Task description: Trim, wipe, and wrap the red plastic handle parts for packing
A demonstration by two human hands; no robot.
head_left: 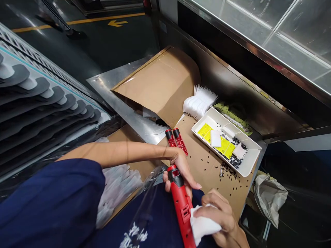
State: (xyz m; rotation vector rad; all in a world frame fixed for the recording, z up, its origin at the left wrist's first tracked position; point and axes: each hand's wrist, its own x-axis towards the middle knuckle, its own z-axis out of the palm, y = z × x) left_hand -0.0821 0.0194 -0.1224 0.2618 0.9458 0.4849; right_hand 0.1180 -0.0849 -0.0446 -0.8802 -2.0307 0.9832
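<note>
Red plastic power tool (181,203) held near the torso, its upper end closed in the fingers of the left hand (179,168); the fingers of the right hand (217,215) press a white cloth (204,224) against its side. Beyond, two red tool housings (176,141) and small black pieces (227,170) lie on a brown cardboard sheet (204,179), with open room before a white plastic tray (254,162) near the sheet's right edge.
</note>
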